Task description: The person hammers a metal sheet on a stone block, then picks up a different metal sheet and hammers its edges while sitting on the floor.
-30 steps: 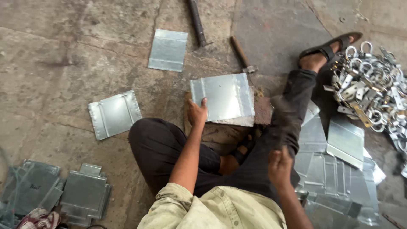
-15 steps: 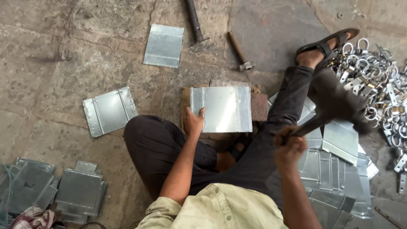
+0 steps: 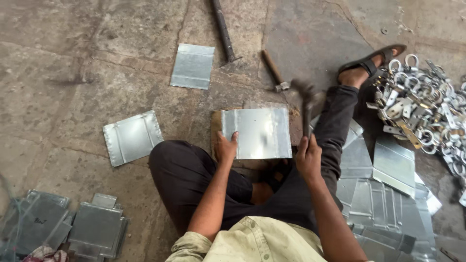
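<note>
A shiny rectangular metal sheet [image 3: 257, 132] lies flat on a wooden block [image 3: 216, 127] in front of my crossed legs. My left hand [image 3: 226, 147] presses on the sheet's near left corner. My right hand [image 3: 307, 157] is closed round the handle of a hammer [image 3: 307, 104]. The hammer stands upright just right of the sheet, its head blurred with motion above the sheet's right edge.
Two more metal sheets lie on the stone floor, one [image 3: 132, 137] to the left and one [image 3: 192, 66] farther off. A second hammer [image 3: 274, 72] and a steel rod [image 3: 223, 30] lie beyond the block. Stacked sheets [image 3: 388, 194] and a heap of metal rings [image 3: 427, 102] sit right; folded pieces [image 3: 73, 228] lower left.
My right hand picked up the hammer from low at my side and swung it up and over to the sheet's right edge. My left hand stayed on the sheet.
</note>
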